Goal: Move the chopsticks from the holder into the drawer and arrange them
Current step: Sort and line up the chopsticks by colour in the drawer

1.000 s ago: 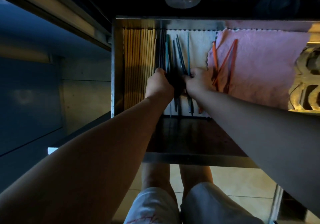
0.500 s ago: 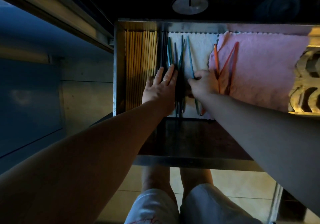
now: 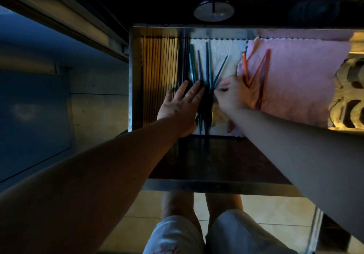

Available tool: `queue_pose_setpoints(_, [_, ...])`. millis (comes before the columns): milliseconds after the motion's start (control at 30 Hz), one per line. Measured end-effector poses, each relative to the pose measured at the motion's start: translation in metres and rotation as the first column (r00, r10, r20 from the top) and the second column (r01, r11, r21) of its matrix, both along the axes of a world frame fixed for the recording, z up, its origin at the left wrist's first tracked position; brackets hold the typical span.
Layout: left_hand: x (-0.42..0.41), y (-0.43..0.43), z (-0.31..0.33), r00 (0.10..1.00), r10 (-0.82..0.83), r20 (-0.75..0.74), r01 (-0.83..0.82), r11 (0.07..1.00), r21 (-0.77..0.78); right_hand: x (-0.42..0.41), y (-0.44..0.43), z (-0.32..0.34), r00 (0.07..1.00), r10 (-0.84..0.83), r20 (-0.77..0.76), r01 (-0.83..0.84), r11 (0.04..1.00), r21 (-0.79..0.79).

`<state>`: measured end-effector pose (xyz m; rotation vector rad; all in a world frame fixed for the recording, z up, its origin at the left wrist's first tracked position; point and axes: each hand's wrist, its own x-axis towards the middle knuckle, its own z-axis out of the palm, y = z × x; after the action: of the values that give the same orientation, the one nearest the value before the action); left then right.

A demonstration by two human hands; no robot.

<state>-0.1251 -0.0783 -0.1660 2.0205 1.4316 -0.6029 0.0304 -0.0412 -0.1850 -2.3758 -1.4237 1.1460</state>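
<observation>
Chopsticks in dark teal and blue point(image 3: 199, 66) lie loosely fanned on a white cloth point(image 3: 224, 49) in the middle of an open metal drawer point(image 3: 136, 76). One teal chopstick point(image 3: 220, 71) angles away from the rest, its tip pointing up and to the right. To their left, a tidy row of pale wooden chopsticks point(image 3: 159, 72) lies side by side against the drawer's left wall. To the right, orange chopsticks point(image 3: 256, 72) cross each other on a pink cloth point(image 3: 305, 72).

The left hand point(image 3: 181, 106) is spread flat, palm down, fingers pressing on the lower part of the dark bunch; a ring shows on one finger. The right hand point(image 3: 232, 94) is curled closed just beside the bunch, its fingertips pinching near the lower end of the slanted teal chopstick, though the exact contact is too dim to confirm.

These sticks look thin, stiff and very light, with a smooth finish that probably rolls and slides easily, though the cloth beneath should slow them. Pinching a stray stick near its thicker, near end likely gives the best control for swinging it parallel, while a flat palm holds the others from scattering.

No holder is clearly visible. A round dark object point(image 3: 213, 10) sits on the counter beyond the drawer, and the person's knees show below.
</observation>
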Motion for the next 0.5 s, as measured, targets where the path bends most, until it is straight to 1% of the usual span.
queue_pose_setpoints(167, [-0.004,-0.001,-0.001,1.0,-0.022,-0.008,0.022,1.0,0.022,-0.001,0.006,-0.004,0.998,0.062,0.033,-0.059,0.994,-0.092])
queue_pose_setpoints(267, [-0.005,0.001,0.002,0.999,-0.042,0.0,0.042,0.999,0.01,-0.008,0.012,-0.005,0.988,0.121,0.093,-0.107,0.984,-0.142])
queue_pose_setpoints(367, [-0.007,0.003,0.004,0.999,-0.047,0.022,0.047,0.999,0.0,-0.015,0.016,-0.003,0.975,0.154,0.158,-0.13,0.98,-0.152])
queue_pose_setpoints(500, [-0.008,0.002,0.004,0.999,-0.038,0.031,0.037,0.999,0.005,-0.019,0.021,0.002,0.972,0.174,0.159,-0.147,0.974,-0.172])
